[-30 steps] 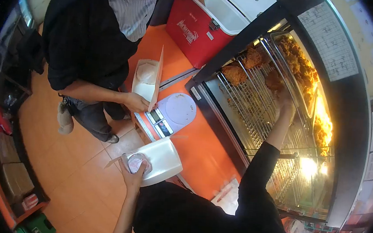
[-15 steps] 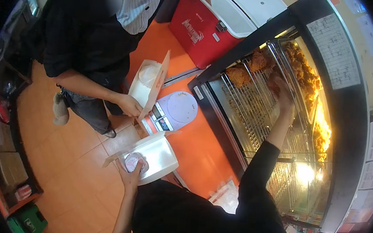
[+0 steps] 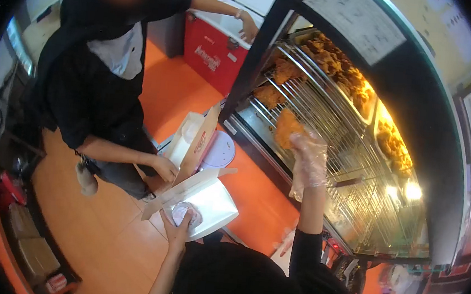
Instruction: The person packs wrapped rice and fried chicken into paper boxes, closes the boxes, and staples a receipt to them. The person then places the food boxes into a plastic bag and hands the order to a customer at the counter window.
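My left hand (image 3: 178, 230) holds an open white takeaway box (image 3: 216, 204) from below left, its thumb on a round wrapped item (image 3: 186, 214) inside. My right hand (image 3: 308, 156), in a clear plastic glove, grips a piece of fried chicken (image 3: 288, 128) in front of the warmer's wire rack (image 3: 328, 113). Two more chicken pieces (image 3: 269, 95) lie at the rack's left end. A co-worker's hand (image 3: 165, 167) holds a second open box (image 3: 198, 138), which partly hides a round lilac scale (image 3: 222, 150) on the orange counter.
The co-worker (image 3: 93, 73) stands at the left, one arm reaching over a red cooler (image 3: 212, 55). The warmer's dark frame (image 3: 268, 32) rises at the right, with trays of fried chicken (image 3: 343, 72) behind the rack. Orange counter (image 3: 257, 188) lies between the boxes and warmer.
My right hand has come back from the rack towards me with a chicken piece. The co-worker's box is now nearer mine and covers more of the scale. The view has shifted.
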Tool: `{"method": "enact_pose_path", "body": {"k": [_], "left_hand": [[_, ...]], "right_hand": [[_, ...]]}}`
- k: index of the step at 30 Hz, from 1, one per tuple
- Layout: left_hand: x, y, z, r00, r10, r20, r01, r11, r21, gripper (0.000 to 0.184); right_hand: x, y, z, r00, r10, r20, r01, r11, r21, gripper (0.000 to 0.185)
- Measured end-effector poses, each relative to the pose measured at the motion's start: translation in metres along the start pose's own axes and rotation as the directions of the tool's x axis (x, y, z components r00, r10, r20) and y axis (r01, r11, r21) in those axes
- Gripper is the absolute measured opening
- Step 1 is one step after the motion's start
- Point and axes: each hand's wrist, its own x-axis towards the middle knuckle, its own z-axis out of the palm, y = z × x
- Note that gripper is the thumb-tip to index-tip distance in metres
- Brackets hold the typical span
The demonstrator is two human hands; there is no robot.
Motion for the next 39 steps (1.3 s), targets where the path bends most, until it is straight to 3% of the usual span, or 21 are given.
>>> {"method": "enact_pose_path", "body": {"k": [2,4,5,7,10,12,17,20,21,22,23,24,25,28,34,39], "left_hand": [[-0.001,0.001,0.011,0.992,-0.101,0.069,0.111,0.981,-0.158,0.086],[-0.001,0.001,0.019,0.986,-0.085,0.141,0.106,0.984,-0.145,0.081],[0.001,-0.003,0.022,0.976,-0.077,0.204,0.114,0.977,-0.178,0.078],[-0.002,-0.002,0.033,0.963,-0.026,0.267,0.089,0.97,-0.227,0.071],[-0.004,-0.003,0.045,0.945,-0.081,0.316,0.142,0.974,-0.178,0.07],[-0.004,-0.004,0.054,0.942,-0.082,0.325,0.133,0.982,-0.137,0.069],[-0.012,0.016,0.077,0.935,-0.088,0.343,0.12,0.99,-0.072,0.067],[-0.017,0.026,0.082,0.901,-0.041,0.432,0.05,0.999,-0.009,0.068],[-0.019,0.03,0.082,0.905,0.033,0.424,-0.089,0.989,0.114,0.069],[-0.019,0.031,0.089,0.887,0.114,0.447,-0.234,0.946,0.223,0.071],[-0.005,0.002,0.083,0.894,0.139,0.427,-0.257,0.938,0.232,0.072],[-0.015,0.013,0.089,0.882,0.073,0.466,-0.138,0.985,0.105,0.073],[-0.013,0.009,0.096,0.854,0.051,0.517,-0.123,0.987,0.107,0.073],[-0.003,-0.012,0.121,0.777,0.009,0.63,-0.165,0.968,0.189,0.072],[-0.006,-0.044,0.168,0.617,-0.075,0.784,-0.278,0.91,0.306,0.072],[0.0,-0.062,0.176,0.572,-0.142,0.808,-0.287,0.888,0.36,0.071]], "right_hand": [[-0.014,0.001,0.001,1.0,-0.03,-0.01,0.03,0.999,0.018,0.037],[-0.028,-0.002,-0.001,0.994,-0.059,0.087,0.071,0.987,-0.145,0.04],[-0.036,-0.007,-0.002,0.998,-0.02,0.054,0.036,0.949,-0.315,0.04],[-0.051,-0.011,-0.004,0.996,-0.036,0.08,0.06,0.946,-0.318,0.041],[-0.073,-0.02,-0.017,0.994,-0.025,0.103,0.064,0.916,-0.396,0.042],[-0.085,-0.019,-0.027,0.982,-0.059,0.18,0.149,0.825,-0.544,0.043],[-0.103,0.014,-0.046,0.99,0.005,0.138,0.042,0.941,-0.336,0.046],[-0.107,0.046,-0.048,0.986,-0.089,0.139,0.132,0.93,-0.344,0.038],[-0.115,0.041,-0.039,0.995,0.019,0.094,0.027,0.883,-0.469,0.03],[-0.119,0.056,-0.037,0.998,-0.006,0.062,0.033,0.889,-0.456,0.033],[-0.118,0.058,-0.034,0.992,0.015,0.129,0.055,0.852,-0.521,0.043],[-0.121,0.039,-0.024,0.99,-0.048,0.136,0.118,0.806,-0.579,0.051],[-0.111,0.06,-0.022,0.997,0.007,0.072,0.035,0.819,-0.573,0.053],[-0.116,0.08,-0.036,0.993,-0.073,0.097,0.117,0.776,-0.619,0.045],[-0.146,0.087,-0.067,0.991,-0.123,0.055,0.124,0.674,-0.728,0.029],[-0.168,0.094,-0.087,0.981,-0.194,-0.003,0.098,0.51,-0.854,0.018]]}}
